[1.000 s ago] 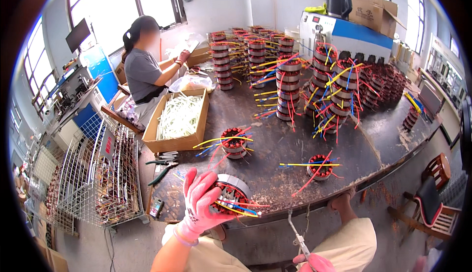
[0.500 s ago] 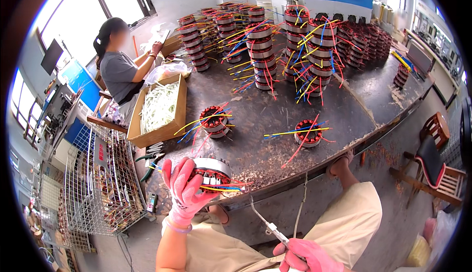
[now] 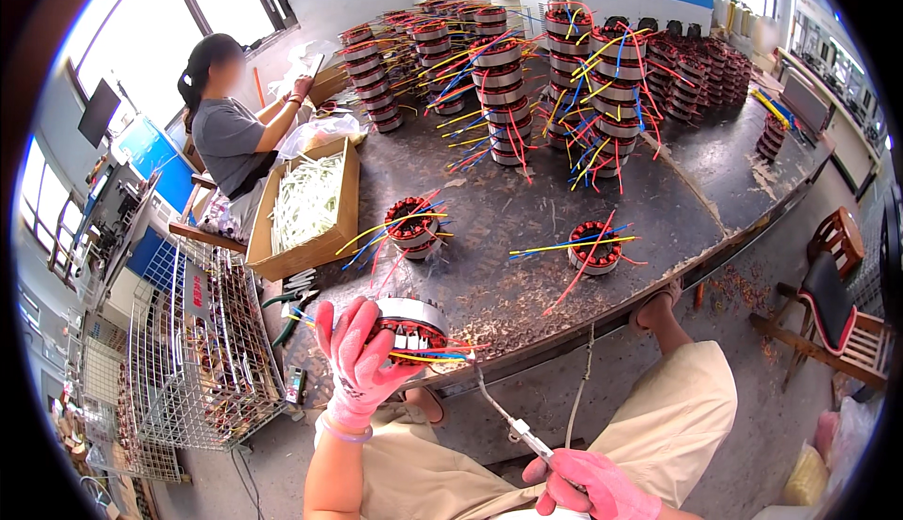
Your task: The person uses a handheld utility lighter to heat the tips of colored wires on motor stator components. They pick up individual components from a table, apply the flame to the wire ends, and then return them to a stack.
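My left hand point(image 3: 359, 362), in a pink glove, holds a motor stator point(image 3: 410, 317) tilted over the table's front edge. Its ring is silver, with dark red windings and white pieces on the side toward me. Yellow, blue and red lead wires point(image 3: 435, 357) stick out to the right. Lower right, my pink-gloved right hand point(image 3: 588, 484) is closed round the handle of what looks like a soldering iron point(image 3: 532, 437). The iron's thin bent rod reaches up to the lead ends; whether it touches them is too small to tell. Two more stators, one left point(image 3: 414, 227) and one right point(image 3: 594, 247), sit on the table.
Tall stacks of stators point(image 3: 503, 97) fill the back of the dark worktable point(image 3: 508, 210). A cardboard box point(image 3: 348, 202) of white sleeves stands left, near pliers point(image 3: 285, 330). Wire baskets point(image 3: 202, 360) are at left. Another person point(image 3: 230, 130) sits beyond the box. A cable point(image 3: 581, 393) hangs from the table edge.
Both hands keep their grips, and the stator and iron hold nearly the same position relative to each other. The whole view has shifted slightly.
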A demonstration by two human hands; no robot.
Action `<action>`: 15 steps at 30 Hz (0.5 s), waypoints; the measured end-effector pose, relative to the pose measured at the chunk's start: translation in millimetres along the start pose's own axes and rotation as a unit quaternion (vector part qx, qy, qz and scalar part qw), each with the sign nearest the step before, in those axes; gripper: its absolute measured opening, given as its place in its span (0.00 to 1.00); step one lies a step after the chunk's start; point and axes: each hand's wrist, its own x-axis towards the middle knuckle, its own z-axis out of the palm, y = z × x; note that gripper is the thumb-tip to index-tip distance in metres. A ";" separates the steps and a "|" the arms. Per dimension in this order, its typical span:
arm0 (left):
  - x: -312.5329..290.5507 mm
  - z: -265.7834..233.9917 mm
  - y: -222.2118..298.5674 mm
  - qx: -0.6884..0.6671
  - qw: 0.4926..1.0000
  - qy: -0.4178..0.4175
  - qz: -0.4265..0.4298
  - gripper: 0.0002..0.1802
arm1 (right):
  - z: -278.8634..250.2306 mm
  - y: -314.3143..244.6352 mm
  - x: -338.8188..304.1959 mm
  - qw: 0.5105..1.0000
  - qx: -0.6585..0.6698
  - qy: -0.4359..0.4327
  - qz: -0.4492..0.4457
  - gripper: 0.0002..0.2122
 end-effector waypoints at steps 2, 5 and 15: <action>0.4 -0.6 0.3 0.001 1.000 -0.001 0.001 0.42 | 1.2 -0.8 -0.8 1.000 0.002 0.002 -0.008 0.20; -0.9 -0.3 -0.3 0.003 1.000 0.001 0.004 0.41 | 1.8 -1.4 -1.1 1.000 0.005 0.004 -0.005 0.20; 0.2 -0.8 1.6 -0.011 1.000 0.012 -0.010 0.39 | 0.4 -0.6 -0.2 0.999 0.036 -0.005 0.004 0.21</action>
